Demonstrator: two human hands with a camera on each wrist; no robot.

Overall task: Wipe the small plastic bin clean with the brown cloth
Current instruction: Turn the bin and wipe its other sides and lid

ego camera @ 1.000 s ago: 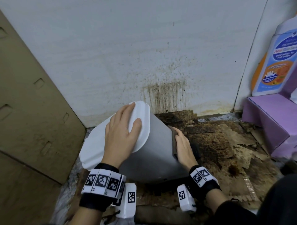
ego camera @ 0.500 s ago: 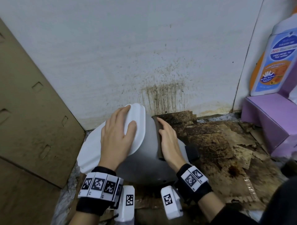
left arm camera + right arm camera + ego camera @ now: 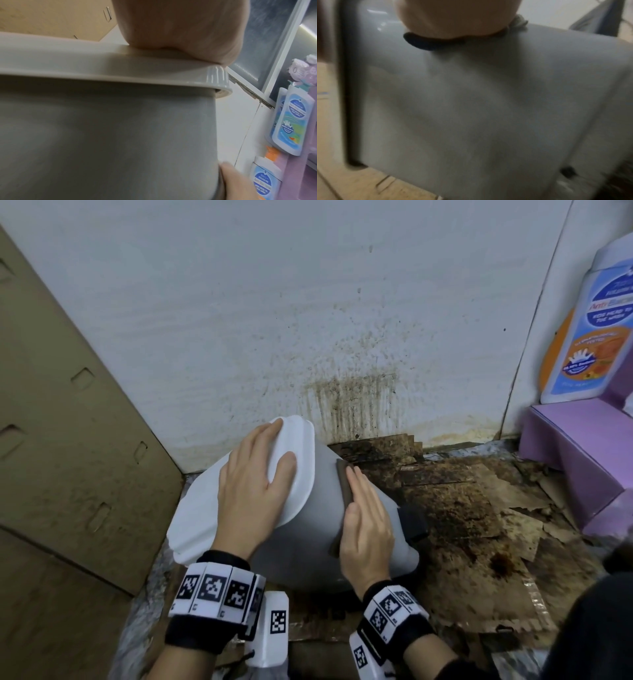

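The small bin [image 3: 322, 508] is grey with a white lid [image 3: 301, 453] and lies tilted on the dirty floor, lid toward the left. My left hand [image 3: 253, 484] rests flat on the lid with its fingers straight; its palm [image 3: 180, 27] sits on the lid rim [image 3: 154, 75]. My right hand [image 3: 366, 515] presses the brown cloth [image 3: 342, 484] flat against the bin's grey side. Only the cloth's left edge and a dark corner [image 3: 428, 43] show from under the palm [image 3: 453, 17]. The grey wall [image 3: 471, 108] fills the blurred right wrist view.
A cardboard panel [image 3: 68, 440] leans at the left. Behind stands a stained white wall [image 3: 342, 337]. Dirty torn cardboard [image 3: 479, 525] covers the floor on the right. A purple box [image 3: 575, 453] and a soap bottle [image 3: 592, 330] stand at the far right.
My right hand has slid the cloth from the bin's right side up over the grey wall toward the lid. The left hand stays on the lid.
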